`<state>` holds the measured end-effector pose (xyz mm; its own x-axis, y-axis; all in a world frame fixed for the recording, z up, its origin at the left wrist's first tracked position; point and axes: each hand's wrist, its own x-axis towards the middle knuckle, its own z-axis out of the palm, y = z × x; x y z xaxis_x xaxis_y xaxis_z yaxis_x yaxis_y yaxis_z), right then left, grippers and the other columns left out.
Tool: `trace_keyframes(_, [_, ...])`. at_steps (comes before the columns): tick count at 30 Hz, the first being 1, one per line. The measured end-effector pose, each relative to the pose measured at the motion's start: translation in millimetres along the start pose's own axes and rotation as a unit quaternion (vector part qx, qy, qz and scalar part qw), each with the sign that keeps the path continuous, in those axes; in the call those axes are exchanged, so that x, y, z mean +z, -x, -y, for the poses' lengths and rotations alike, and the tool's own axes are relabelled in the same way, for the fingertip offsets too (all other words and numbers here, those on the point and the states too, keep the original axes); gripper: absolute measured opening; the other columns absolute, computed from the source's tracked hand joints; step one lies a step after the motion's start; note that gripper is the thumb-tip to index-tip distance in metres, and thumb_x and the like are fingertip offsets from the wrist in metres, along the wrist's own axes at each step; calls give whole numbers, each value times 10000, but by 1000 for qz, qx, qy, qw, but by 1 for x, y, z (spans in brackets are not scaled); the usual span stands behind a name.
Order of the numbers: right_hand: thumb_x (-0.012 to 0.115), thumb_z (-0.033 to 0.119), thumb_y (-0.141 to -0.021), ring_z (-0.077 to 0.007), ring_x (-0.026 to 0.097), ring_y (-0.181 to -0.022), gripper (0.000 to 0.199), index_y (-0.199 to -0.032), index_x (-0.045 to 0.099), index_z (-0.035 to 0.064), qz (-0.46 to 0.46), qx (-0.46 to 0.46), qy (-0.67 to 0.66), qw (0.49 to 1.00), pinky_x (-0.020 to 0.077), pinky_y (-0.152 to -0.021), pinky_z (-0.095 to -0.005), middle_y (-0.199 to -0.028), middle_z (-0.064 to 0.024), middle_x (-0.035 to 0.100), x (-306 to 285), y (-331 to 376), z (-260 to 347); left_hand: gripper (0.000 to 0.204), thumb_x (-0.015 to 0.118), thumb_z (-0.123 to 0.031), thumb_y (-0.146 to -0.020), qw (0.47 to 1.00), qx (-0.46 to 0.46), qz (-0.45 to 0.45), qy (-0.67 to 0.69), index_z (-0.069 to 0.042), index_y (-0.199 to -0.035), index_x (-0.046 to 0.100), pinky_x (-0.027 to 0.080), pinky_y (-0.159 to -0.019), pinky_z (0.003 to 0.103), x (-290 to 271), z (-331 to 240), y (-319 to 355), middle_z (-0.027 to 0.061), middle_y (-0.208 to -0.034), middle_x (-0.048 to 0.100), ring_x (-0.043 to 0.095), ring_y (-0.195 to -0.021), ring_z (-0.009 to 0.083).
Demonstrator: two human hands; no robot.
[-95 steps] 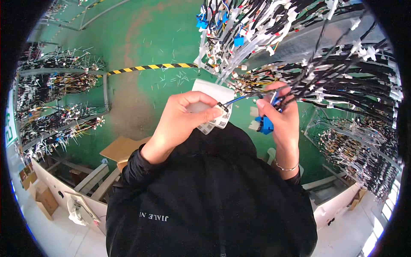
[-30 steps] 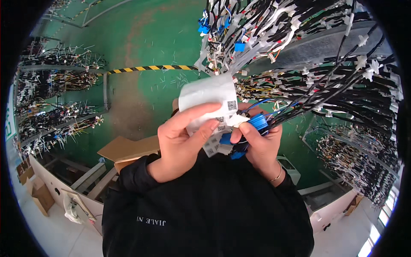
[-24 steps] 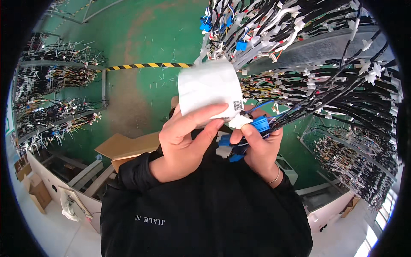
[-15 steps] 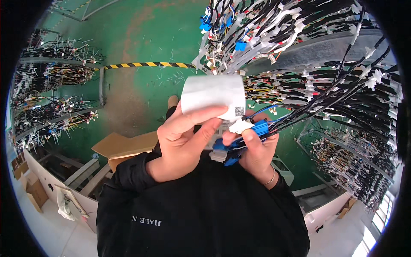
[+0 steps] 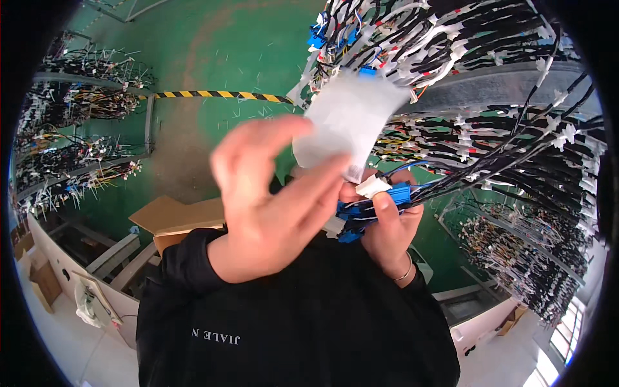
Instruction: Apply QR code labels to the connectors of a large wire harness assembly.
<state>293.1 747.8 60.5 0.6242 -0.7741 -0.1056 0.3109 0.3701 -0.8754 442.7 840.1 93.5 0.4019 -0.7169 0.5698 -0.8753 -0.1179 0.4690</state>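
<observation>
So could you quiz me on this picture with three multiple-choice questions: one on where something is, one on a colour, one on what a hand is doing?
1. Where does the yellow-and-black striped tape lie?
A. on the green floor
B. around the wrist
C. on the cardboard box

2. What colour are the connectors pinched in the right hand?
A. red
B. blue
C. yellow

3. What is the left hand doing with the white sheet?
A. resting flat on it
B. holding its lower edge at the fingertips
C. staying well clear of it

Answers: 1 A, the stripe runs across the green floor. 2 B, blue housings with a white piece show by the thumb. 3 B, the blurred sheet stands up from its fingertips.
</observation>
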Motion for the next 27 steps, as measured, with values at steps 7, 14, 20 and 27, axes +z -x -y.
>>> trace_keyframes(7, [649,108,-857,-180,644,-777,264,-1003,446,24,-34,-15,40,999,538,-723,-313,-912,-163,658,5,0,-1,376,742,-41,-540,994,58,-29,89,-5,-910,683,450,-657,355,8,2,1,63,-956,608,575,-826,263])
trace_keyframes(14, [660,95,-846,-150,614,-780,267,-1025,477,18,-46,-50,110,992,491,-743,-283,-910,-124,660,-14,5,-12,342,751,-48,-550,995,66,-9,80,-13,-880,669,468,-625,350,13,1,1,61,-900,616,597,-795,255])
trace_keyframes(20, [652,67,-882,-34,499,-736,186,-1015,541,-1,-76,-40,83,993,411,-655,-203,-866,-14,609,9,2,-1,353,733,-25,-546,995,70,-8,73,7,-889,656,508,-645,348,15,1,3,78,-906,618,605,-804,269])
trace_keyframes(27, [645,89,-882,-137,628,-838,332,-1173,521,-11,-71,19,96,993,504,-767,-291,-962,-98,664,-8,4,-6,343,738,1,-567,993,80,-16,82,4,-898,649,498,-635,359,17,6,4,83,-903,617,605,-790,274])
